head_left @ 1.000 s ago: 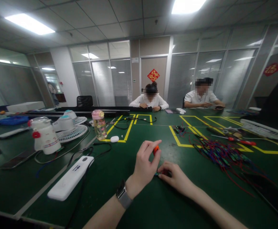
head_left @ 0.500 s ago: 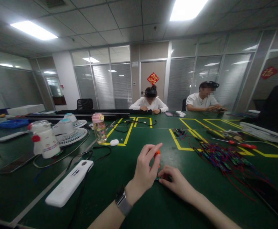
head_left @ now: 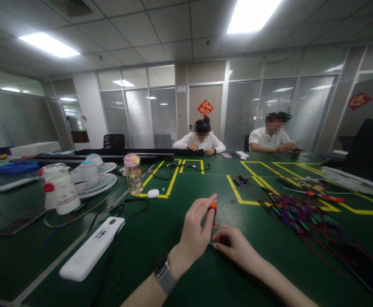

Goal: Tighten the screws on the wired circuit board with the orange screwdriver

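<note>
Ceiling lights point(head_left: 253, 16) — on | glass partitions point(head_left: 161, 76) — blinds point(head_left: 137, 121) lowered | beige door point(head_left: 194, 97), red sign point(head_left: 205, 108) | black chair point(head_left: 114, 141)

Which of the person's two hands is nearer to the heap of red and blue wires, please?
The right hand: it lies left of the heap of wires, at a small green piece. The left hand is farther left, holding an orange tool.

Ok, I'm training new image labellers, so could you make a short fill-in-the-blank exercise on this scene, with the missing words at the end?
1. The left hand holds an upright screwdriver-like tool with a black and ____ handle.
2. The wristwatch is on the ____ wrist.
3. The tangle of red and blue wires lies on the wearer's ____ side.
4. The clear drink bottle has a ____ lid.

Missing words: orange; left; right; pink.
</note>
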Demonstrator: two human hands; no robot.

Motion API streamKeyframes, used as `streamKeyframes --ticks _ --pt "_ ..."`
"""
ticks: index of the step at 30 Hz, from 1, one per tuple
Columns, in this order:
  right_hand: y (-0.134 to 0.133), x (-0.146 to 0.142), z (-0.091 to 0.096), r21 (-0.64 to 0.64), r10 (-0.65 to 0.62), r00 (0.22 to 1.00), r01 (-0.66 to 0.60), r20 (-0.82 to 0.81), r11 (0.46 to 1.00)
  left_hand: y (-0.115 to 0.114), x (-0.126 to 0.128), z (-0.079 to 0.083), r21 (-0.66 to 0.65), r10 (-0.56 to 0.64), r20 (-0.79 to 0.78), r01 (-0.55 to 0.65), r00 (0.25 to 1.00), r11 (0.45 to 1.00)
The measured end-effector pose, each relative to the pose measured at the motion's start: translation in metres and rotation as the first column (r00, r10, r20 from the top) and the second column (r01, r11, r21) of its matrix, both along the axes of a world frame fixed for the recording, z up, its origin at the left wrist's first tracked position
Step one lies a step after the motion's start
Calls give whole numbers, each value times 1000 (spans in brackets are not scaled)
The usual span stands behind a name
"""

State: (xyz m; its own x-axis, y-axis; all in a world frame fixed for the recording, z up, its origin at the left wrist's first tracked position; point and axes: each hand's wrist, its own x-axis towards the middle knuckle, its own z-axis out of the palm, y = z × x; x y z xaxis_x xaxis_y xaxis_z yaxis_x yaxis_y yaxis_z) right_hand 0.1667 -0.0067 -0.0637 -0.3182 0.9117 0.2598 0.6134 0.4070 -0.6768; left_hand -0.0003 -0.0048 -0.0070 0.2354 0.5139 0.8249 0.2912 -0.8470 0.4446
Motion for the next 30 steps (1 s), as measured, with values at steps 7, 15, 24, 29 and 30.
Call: streamKeyframes --ticks 7,15,24,29,30 --pt "2 1 -4 0 -5 1000 5 -9 1000 0 0 1 13 23 22 -23 999 1000" --pt "-1 -1 1 -17 -19 1000 19 -7 1000 0 -1 2 -2 55 38 -55 998 998" --pt "-2 0 2 -10 -4 1000 4 -17 1000 0 -4 2 34 47 44 -49 998 998" --pt "-4 -1 6 -2 -6 1000 6 1 1000 0 -4 3 72 17 -22 -16 1000 997" --pt "-4 -1 7 1 -7 1000 7 6 1000 0 -4 3 66 -9 -31 11 999 998"
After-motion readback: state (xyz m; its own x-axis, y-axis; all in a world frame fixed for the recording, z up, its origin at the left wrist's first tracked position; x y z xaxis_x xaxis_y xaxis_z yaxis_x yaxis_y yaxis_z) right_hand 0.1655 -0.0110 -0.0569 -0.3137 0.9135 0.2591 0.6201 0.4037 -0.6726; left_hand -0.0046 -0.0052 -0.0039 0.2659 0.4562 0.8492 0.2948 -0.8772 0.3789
